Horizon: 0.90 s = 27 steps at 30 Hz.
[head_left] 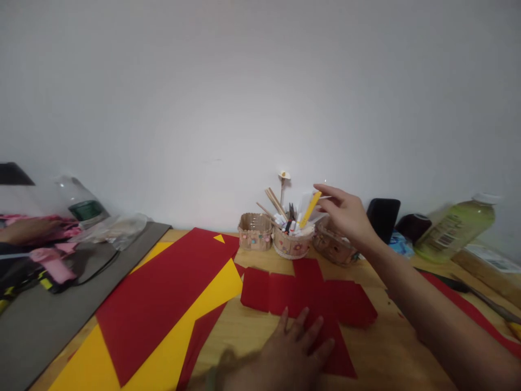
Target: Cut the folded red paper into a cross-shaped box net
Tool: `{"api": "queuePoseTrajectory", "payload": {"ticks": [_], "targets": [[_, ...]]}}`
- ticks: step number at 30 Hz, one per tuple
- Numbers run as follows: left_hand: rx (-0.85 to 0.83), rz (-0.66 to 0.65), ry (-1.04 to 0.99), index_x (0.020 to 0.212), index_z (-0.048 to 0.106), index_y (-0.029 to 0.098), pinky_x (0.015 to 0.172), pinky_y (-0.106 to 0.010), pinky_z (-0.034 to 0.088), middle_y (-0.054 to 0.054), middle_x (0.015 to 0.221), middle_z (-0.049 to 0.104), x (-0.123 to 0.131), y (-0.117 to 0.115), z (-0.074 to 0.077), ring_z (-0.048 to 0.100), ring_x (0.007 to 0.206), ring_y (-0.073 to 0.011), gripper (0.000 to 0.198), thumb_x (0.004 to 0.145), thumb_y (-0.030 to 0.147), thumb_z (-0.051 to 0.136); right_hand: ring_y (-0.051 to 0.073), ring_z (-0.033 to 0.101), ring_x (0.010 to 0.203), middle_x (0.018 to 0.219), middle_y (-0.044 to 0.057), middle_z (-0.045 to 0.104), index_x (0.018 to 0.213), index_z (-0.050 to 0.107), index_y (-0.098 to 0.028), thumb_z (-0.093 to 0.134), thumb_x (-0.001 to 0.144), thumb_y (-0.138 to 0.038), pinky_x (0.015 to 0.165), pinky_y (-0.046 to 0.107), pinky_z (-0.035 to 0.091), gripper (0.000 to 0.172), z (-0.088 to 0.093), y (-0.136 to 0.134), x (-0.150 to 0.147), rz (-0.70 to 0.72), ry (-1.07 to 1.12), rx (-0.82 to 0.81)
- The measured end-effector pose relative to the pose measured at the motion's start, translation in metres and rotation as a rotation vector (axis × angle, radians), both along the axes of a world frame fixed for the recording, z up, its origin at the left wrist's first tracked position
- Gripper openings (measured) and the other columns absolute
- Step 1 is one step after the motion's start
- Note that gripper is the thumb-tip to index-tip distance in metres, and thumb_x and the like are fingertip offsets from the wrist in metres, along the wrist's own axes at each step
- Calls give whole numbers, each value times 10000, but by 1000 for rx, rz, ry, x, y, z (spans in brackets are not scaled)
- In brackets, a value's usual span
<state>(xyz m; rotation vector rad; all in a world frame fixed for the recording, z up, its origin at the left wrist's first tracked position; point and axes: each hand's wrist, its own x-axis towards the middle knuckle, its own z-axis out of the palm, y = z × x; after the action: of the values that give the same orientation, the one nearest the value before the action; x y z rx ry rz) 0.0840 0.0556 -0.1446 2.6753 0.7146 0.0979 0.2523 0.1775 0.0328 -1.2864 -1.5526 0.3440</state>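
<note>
My left hand (295,350) lies flat with spread fingers on a red cross-shaped paper cutout (311,296), pressing it to the wooden table. The cutout has crease lines and several flaps. My right hand (344,212) reaches over a decorated pen holder (293,243), with thumb and index finger closed at the top of a flat yellow strip-like tool (310,210). The tool's lower end is still among the pens and sticks; its exact kind is unclear. Sheets of red paper (171,298) and yellow paper (158,353) overlap left of the cutout.
Two more woven-look baskets (254,231) (336,244) flank the pen holder. At the right stand a dark phone (382,217) and a bottle of yellowish liquid (456,228). On the left, another person's hand (28,231) is near a pink glue gun (52,264) on a grey mat (81,309).
</note>
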Motion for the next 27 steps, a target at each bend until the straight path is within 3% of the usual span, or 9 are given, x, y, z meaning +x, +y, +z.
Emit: {"api": "queuePoseTrajectory", "payload": {"ticks": [5, 11, 16, 21, 27], "targets": [[47, 1, 53, 1415, 348, 217, 1033, -627, 204, -111, 1507, 266, 2, 0, 8, 174, 1390, -349, 471, 985, 358, 217, 245, 590, 1035, 1187, 119, 605, 1127, 631, -147, 446, 869, -113, 943, 390, 428, 319, -2, 21, -14, -66, -417, 107], [65, 22, 42, 1393, 390, 244, 1032, -604, 192, -85, 1510, 279, 4, 0, -3, 182, 1389, -342, 478, 981, 393, 201, 208, 620, 985, 1077, 64, 661, 1048, 632, -159, 536, 921, -205, 874, 429, 481, 166, -20, 34, -8, -38, -779, -63], [35, -8, 10, 1401, 379, 197, 1027, -638, 175, -126, 1509, 258, 2, 1, 0, 164, 1388, -369, 495, 975, 393, 222, 210, 632, 974, 1119, 68, 648, 1111, 616, -179, 539, 929, -269, 847, 434, 509, 218, -16, 27, -4, -93, -917, -161], [51, -10, 32, 1404, 373, 187, 1025, -627, 211, -127, 1502, 267, 2, 1, 7, 188, 1382, -365, 485, 983, 361, 205, 213, 607, 1028, 1143, 73, 639, 1134, 601, -179, 510, 943, -247, 878, 430, 487, 222, -9, 12, -12, -134, -1002, -117], [114, -23, 55, 1418, 343, 201, 1019, -601, 241, -119, 1496, 292, 1, 1, 5, 213, 1378, -347, 483, 980, 366, 226, 233, 573, 1081, 1047, 57, 674, 971, 657, -162, 586, 890, -318, 1001, 503, 345, 189, -24, 3, -25, -57, -1139, -117]]}}
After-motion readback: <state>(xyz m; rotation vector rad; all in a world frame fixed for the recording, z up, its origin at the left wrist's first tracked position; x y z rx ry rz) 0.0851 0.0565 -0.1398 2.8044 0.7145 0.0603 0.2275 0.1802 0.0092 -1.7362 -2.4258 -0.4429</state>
